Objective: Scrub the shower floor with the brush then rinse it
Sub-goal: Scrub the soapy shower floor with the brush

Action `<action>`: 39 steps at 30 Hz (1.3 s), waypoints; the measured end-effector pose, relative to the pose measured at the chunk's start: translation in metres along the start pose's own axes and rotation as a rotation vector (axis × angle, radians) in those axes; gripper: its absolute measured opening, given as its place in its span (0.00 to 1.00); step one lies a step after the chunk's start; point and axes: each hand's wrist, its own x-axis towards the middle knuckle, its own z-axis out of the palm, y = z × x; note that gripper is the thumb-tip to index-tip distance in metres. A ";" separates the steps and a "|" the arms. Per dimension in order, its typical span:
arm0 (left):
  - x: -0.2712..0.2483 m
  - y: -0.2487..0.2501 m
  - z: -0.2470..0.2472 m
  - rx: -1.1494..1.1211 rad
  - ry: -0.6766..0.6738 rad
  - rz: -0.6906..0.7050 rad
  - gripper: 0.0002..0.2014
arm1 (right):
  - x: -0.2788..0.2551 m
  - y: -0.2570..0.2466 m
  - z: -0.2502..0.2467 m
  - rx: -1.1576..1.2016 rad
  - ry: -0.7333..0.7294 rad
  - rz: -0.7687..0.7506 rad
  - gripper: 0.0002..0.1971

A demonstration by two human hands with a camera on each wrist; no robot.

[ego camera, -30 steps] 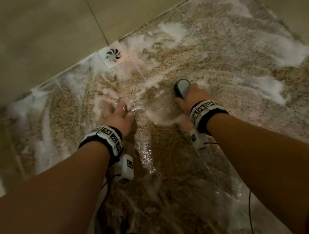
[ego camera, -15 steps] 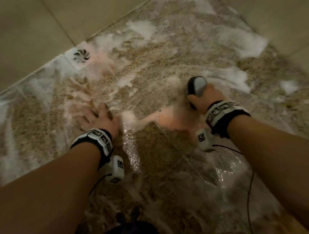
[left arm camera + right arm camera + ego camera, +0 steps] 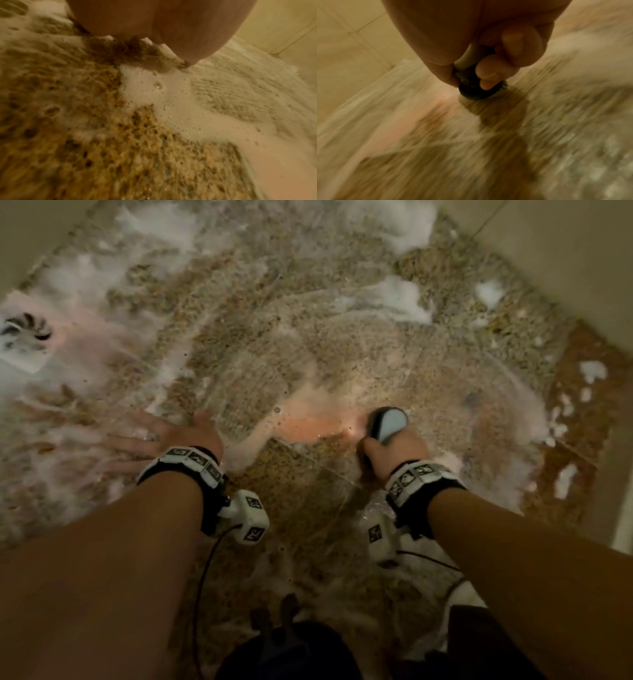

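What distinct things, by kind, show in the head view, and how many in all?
Hands: 2, left hand flat on the floor, right hand gripping the brush
Brush: 1
Floor drain: 1
Wrist cameras: 2, left wrist camera, right wrist camera
Total: 6

– What are the arms doing?
– Both are reaching forward and down, each wearing a marker band at the wrist.
– And the left hand (image 3: 164,436)?
– It is lying flat, palm down, fingers (image 3: 126,443) spreading out to the left.
– The right hand (image 3: 394,453)?
– It is curling into a fist, thumb (image 3: 443,73) on one side and fingertips (image 3: 488,82) wrapping round on the other, gripping a brush (image 3: 388,424)
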 end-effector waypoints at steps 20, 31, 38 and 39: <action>-0.027 0.010 -0.013 0.038 -0.027 -0.041 0.52 | -0.035 -0.078 0.045 0.187 -0.093 -0.028 0.32; -0.034 -0.029 -0.042 0.058 0.109 0.019 0.53 | -0.014 -0.089 -0.036 -0.643 -0.293 -0.879 0.34; -0.037 -0.048 -0.057 0.058 0.024 -0.013 0.48 | -0.020 -0.103 0.002 -1.100 -0.365 -1.189 0.39; -0.037 -0.049 -0.062 0.061 0.017 -0.017 0.48 | -0.014 -0.122 0.006 -1.002 -0.354 -1.162 0.38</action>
